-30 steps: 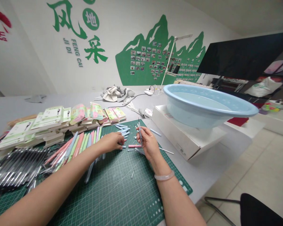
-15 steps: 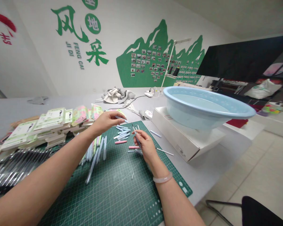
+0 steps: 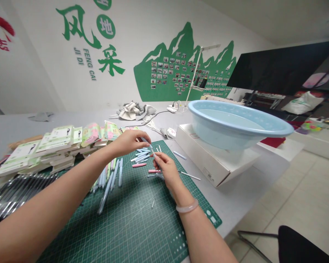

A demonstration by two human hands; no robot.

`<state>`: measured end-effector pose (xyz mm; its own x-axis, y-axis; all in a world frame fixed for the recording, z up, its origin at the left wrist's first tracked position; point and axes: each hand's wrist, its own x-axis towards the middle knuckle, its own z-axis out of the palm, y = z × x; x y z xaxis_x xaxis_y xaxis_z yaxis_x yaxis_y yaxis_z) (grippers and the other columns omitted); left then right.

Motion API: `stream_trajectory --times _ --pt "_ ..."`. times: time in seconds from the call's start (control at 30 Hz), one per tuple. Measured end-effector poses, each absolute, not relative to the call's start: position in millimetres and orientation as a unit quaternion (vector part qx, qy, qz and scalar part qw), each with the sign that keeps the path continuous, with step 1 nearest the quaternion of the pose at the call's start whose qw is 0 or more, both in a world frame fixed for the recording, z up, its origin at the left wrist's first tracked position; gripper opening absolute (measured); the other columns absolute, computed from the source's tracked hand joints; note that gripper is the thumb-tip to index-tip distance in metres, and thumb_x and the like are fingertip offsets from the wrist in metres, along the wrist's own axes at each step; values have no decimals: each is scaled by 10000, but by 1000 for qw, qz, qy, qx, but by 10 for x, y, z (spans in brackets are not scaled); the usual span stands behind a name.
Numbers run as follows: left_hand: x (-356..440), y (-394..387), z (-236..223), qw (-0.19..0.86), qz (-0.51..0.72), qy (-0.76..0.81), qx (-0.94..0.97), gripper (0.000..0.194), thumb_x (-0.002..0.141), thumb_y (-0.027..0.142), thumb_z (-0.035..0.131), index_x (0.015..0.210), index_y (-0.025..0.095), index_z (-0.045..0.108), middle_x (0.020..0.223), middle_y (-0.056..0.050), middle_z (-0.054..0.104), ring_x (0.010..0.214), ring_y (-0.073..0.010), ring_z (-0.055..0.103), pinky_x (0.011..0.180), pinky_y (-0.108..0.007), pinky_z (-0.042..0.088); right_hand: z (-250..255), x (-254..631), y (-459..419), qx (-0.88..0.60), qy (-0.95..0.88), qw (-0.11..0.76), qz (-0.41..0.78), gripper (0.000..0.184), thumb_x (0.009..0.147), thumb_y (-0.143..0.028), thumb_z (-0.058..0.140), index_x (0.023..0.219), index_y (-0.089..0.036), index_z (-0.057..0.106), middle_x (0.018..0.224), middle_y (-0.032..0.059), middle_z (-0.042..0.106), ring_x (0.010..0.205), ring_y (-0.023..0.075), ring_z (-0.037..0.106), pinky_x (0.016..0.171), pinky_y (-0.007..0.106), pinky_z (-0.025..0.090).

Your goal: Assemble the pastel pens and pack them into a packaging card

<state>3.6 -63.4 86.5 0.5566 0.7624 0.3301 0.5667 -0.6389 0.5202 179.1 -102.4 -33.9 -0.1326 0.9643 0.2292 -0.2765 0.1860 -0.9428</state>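
Over the green cutting mat (image 3: 120, 230), a slim light-blue pen (image 3: 151, 149) slants between my two hands. My left hand (image 3: 133, 142) pinches its upper end, a light-blue cap or barrel piece. Lower down, the fingers of my right hand (image 3: 166, 166) are closed round the other part. The two parts meet in line; whether they are joined I cannot tell. Just beyond my hands lies a small heap of light-blue pen parts (image 3: 142, 157). A pink pen part (image 3: 139, 165) lies in front of it, and another pink piece (image 3: 154, 171) is beside my right hand.
Finished-looking blue, green and pink pens (image 3: 109, 182) lie left of my hands, near dark clear-wrapped pens (image 3: 19, 193) and stacked small boxes (image 3: 57, 137). To the right, a blue basin (image 3: 219, 135) stands on a white box (image 3: 203, 157). A thin rod (image 3: 190, 175) crosses the mat's edge.
My left hand has brought its light-blue piece right and down to the tip of the pen part in my right hand. The dark tip that showed there is now covered. The view has shifted slightly.
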Motion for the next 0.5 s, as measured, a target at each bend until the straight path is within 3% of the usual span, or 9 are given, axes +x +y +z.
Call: stream_trajectory --times 0.27,0.4,0.5 --pt "5 -579 878 143 200 354 902 145 763 291 617 851 211 700 812 -11 699 752 -148 619 666 -229 425 -331 1771 -1037 -331 -542 557 535 244 820 -368 575 958 -189 665 622 -25 536 520 86 433 497 201 365" --pt "30 -608 819 191 174 336 906 149 762 279 615 873 214 690 819 -4 691 765 -144 612 669 -226 416 -343 1748 -1029 -330 -528 562 544 251 794 -347 604 976 -176 626 611 -31 551 512 86 442 495 197 389" --pt "77 -642 748 238 230 355 874 199 726 269 642 909 193 657 831 -11 674 733 -140 602 652 -231 421 -350 1733 -1029 -319 -512 575 553 224 780 -327 619 950 -192 562 591 -46 559 493 85 440 491 194 399"
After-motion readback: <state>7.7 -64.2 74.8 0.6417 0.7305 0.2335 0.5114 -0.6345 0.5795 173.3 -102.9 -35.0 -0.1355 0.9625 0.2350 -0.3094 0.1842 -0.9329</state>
